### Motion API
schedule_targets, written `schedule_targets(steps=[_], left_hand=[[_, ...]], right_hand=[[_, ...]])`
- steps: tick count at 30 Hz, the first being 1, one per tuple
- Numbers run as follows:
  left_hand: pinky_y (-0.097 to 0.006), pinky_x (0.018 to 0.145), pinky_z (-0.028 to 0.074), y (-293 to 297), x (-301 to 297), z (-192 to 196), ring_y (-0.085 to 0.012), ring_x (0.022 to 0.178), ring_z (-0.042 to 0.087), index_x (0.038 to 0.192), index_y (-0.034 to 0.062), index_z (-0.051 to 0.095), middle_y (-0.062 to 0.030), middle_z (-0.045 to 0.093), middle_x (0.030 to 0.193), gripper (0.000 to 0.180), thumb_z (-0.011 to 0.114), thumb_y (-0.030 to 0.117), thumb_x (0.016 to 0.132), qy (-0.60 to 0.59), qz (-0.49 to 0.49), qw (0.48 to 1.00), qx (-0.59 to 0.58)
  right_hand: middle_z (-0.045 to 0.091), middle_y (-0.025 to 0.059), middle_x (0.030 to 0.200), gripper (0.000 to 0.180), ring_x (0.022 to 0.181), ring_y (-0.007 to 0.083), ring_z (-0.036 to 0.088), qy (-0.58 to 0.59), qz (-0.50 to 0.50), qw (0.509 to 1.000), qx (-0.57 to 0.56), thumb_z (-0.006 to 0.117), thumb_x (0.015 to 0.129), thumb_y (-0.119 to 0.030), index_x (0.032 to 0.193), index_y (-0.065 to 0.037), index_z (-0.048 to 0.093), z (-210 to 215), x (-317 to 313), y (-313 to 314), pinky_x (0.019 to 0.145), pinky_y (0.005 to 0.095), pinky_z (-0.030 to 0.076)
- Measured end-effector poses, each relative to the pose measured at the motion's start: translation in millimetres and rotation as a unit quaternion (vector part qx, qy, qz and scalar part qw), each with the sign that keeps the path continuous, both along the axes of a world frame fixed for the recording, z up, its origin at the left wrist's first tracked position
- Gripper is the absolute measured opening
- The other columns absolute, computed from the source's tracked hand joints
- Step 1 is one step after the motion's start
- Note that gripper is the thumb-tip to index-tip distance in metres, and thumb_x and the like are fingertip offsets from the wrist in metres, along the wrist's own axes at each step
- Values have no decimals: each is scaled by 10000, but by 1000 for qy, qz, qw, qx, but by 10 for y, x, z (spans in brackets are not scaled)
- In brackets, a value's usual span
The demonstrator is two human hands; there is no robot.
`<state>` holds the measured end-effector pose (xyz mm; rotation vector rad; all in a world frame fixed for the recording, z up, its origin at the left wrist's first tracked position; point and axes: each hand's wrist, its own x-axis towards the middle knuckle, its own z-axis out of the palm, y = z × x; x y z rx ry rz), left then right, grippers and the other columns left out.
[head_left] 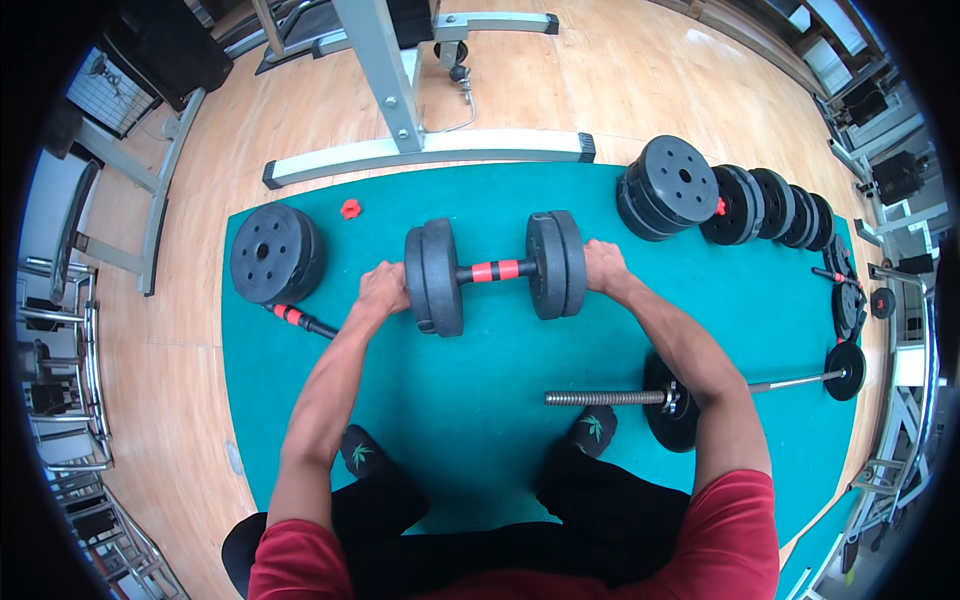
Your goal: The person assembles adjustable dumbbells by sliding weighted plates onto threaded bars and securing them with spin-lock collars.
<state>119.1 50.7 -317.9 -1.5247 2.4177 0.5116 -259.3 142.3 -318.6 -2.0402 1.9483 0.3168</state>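
A dumbbell [486, 272] with a red and black grip and dark grey plates at both ends lies level in front of me. My left hand [384, 289] is closed at its left end, against the outer plate. At the opposite end my right hand [605, 266] is closed in the same way. The plates partly hide the fingers of both hands, and the bar ends are out of sight. A red star-shaped nut [350, 209] rests on the green mat [480, 390], beyond my left hand.
Stacked plates [265, 254] stand at the left, with a short dumbbell bar [300, 320] beside them. Another plate stack [668, 188] and a row of upright plates [765, 205] are at the far right. A barbell [605, 398] lies near my right foot. A grey machine frame [430, 150] borders the mat's far edge.
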Motion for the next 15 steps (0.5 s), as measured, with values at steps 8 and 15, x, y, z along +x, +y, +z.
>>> schedule_targets(steps=[8, 15], left_hand=[[-486, 830, 560, -180, -229, -75, -379, 944, 685, 933, 51, 715, -221, 708, 963, 280, 681, 270, 762, -5, -42, 999, -16], [-471, 837, 559, -751, -685, 6, -359, 985, 676, 949, 64, 711, -193, 711, 991, 258, 673, 249, 773, 0, -33, 999, -7]], right_hand=[[706, 219, 892, 219, 901, 387, 692, -1, -11, 1000, -1, 612, 797, -252, 891, -89, 724, -141, -344, -54, 769, 489, 564], [713, 199, 876, 168, 852, 365, 700, 35, -11, 998, -56, 614, 781, -226, 781, -97, 721, -5, -708, -578, 822, 474, 517]])
